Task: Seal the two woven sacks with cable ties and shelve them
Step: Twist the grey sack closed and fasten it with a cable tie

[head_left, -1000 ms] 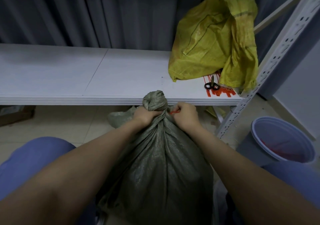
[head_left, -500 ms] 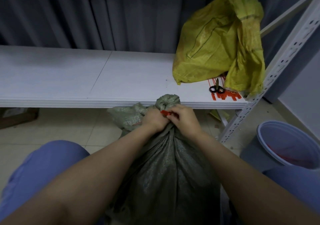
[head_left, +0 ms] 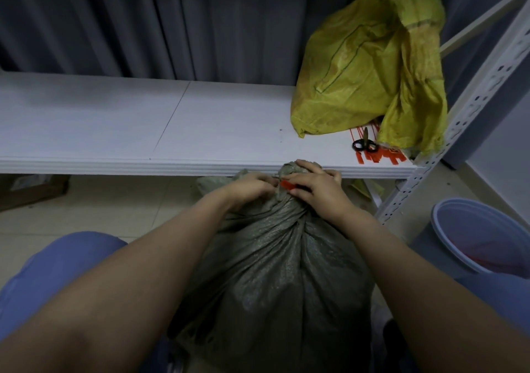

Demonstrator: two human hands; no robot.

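A full grey-green woven sack [head_left: 275, 280] stands between my knees, its neck gathered just below the shelf's front edge. My left hand [head_left: 252, 187] grips the bunched neck from the left. My right hand [head_left: 315, 190] presses on the neck from the right and pinches a red cable tie [head_left: 286, 184] that shows between the two hands. A yellow woven sack [head_left: 367, 65] leans at the right end of the white shelf [head_left: 143, 120], its top flopped over. Loose red cable ties [head_left: 381, 156] lie in front of it.
Black-handled scissors [head_left: 364, 144] lie on the loose ties near the shelf's right front corner. A perforated white upright [head_left: 470, 108] frames the shelf's right end. A pale blue bucket [head_left: 484, 235] stands on the floor at right. Grey curtain hangs behind.
The sack's twisted top knot has bent down away from me under my hands. My right hand has slid over the neck, and the red tie now shows between both hands.
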